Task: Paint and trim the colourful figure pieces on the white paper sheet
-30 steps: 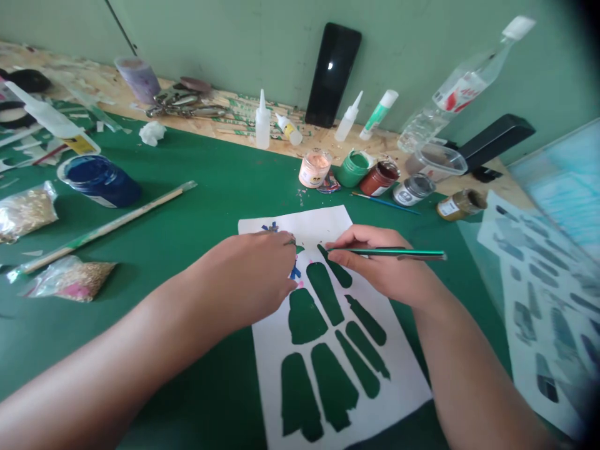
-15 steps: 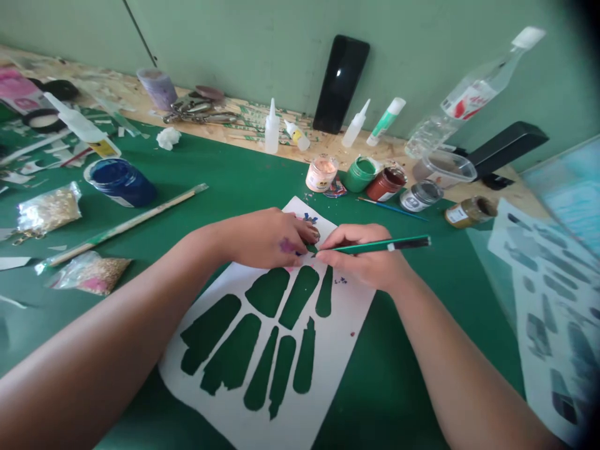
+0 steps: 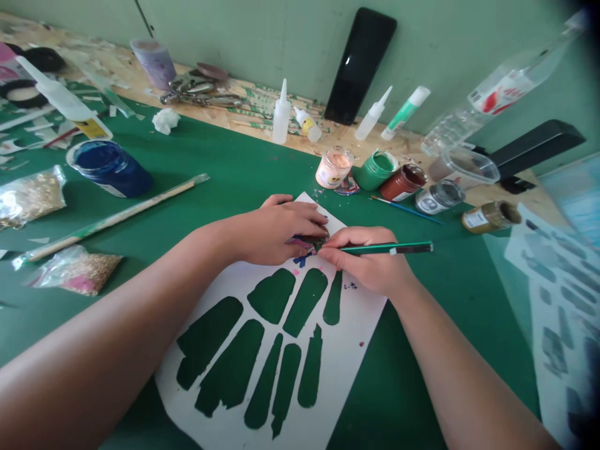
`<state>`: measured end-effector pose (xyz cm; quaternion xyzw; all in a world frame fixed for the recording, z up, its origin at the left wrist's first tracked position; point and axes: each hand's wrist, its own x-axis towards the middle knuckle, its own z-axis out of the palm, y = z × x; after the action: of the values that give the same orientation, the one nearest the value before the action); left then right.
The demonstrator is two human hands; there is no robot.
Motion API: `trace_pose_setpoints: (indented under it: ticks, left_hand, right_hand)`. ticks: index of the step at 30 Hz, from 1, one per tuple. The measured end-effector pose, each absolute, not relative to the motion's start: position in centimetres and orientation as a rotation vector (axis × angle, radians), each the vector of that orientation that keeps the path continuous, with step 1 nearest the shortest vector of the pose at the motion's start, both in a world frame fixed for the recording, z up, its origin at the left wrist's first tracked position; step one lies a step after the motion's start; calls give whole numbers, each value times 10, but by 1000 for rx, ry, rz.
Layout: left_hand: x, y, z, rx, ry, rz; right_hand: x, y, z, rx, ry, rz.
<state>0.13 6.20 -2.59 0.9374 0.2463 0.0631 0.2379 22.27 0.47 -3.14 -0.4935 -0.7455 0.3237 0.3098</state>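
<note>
A white sheet [image 3: 347, 325] with several long cut-out holes lies on the green mat [image 3: 375, 400], which shows through the holes. My right hand [image 3: 370, 259] pinches a green pencil-like tool [image 3: 407, 247] near its left end, over the upper part of the sheet. Close beside it, my left hand [image 3: 276, 231] rests on the sheet's top, fingers bent and pointing right. Small blue and pink pieces [image 3: 302, 258] show beneath its fingertips. Whether those fingers grip anything is hidden.
Open paint jars, peach [image 3: 334, 169], green [image 3: 376, 170] and dark red [image 3: 403, 182], stand behind the hands, near a thin blue brush [image 3: 407, 209]. A blue jar [image 3: 110, 169] and a long stick [image 3: 112, 220] are at left. A phone [image 3: 360, 65] leans against the wall.
The view has shifted a little. My left hand has changed its pose, its thumb side lifted, uncovering more blue and pink pieces. My right hand still holds the tool.
</note>
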Motion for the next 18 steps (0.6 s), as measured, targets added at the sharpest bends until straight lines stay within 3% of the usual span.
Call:
trace_pose_setpoints:
  ticks: [18]
  left_hand:
    - [1,61,-22,2529,681,135]
  right_hand:
    - [224,6,-29,-1330,-2003,903]
